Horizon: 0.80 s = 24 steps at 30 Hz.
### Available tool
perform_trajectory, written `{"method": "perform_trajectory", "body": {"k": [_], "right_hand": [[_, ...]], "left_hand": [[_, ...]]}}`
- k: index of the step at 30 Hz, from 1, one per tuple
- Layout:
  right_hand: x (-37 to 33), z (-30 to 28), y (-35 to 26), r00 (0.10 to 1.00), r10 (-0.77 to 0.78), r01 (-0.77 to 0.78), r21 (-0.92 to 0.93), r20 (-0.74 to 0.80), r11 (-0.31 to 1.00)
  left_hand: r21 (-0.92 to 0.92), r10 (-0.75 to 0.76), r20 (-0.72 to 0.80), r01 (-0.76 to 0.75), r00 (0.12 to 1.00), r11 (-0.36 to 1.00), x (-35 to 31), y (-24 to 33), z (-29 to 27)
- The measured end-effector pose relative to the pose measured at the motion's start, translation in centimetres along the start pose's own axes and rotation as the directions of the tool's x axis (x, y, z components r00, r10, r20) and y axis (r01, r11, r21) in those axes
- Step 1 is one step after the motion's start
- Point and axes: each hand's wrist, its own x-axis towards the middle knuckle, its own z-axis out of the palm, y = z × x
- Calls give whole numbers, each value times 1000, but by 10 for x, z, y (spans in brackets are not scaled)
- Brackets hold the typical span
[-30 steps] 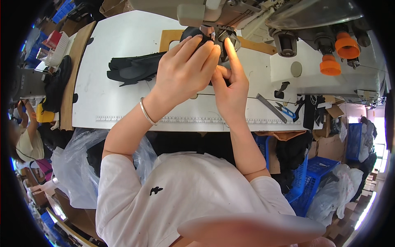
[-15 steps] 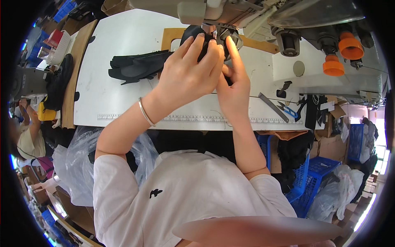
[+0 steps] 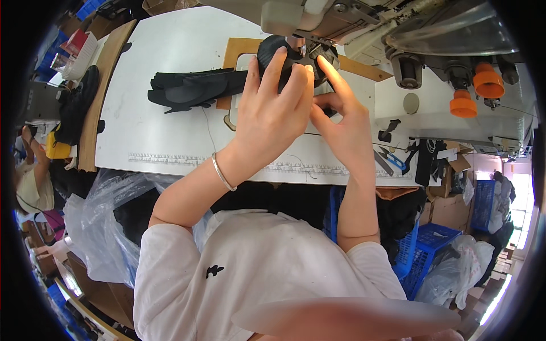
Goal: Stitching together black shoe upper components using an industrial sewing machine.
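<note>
A black mesh shoe upper point(image 3: 269, 51) lies under the presser foot point(image 3: 296, 43) of a sewing machine point(image 3: 284, 17). My left hand point(image 3: 274, 113) grips its near left side, the outer fingers spread over the mesh and the forefinger bent down toward the thumb. On the near right edge, my right hand point(image 3: 348, 122) holds the same piece, forefinger stretched along it beside the foot and thumb bent under. My hands hide much of the upper's near part. Left of them a stack of flat black cut pieces point(image 3: 196, 90) rests on the white table point(image 3: 148, 128).
A printed ruler strip point(image 3: 227, 165) runs along the front edge. Blue-handled thread snips point(image 3: 393, 159) and a flat metal strip point(image 3: 383, 163) lie at the right. Orange thread cones point(image 3: 488, 80) hang far right. A black shoe point(image 3: 77, 108) sits beyond the wooden edge. Another person is at far left.
Both hands and the upper appear slightly further right and lower, with the machine shifted likewise, as the view moves. My right hand's wrist has swung outward, and a gap shows between its thumb and forefinger.
</note>
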Motion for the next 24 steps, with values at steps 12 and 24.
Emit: {"method": "perform_trajectory", "body": {"k": [12, 24], "right_hand": [[1, -4, 3, 998, 50, -52, 118, 23, 992], [-2, 9, 8, 997, -29, 35, 78, -77, 996]], "left_hand": [[-42, 36, 43, -34, 998, 999, 6, -12, -4], [-123, 113, 167, -93, 979, 988, 12, -34, -18]]}}
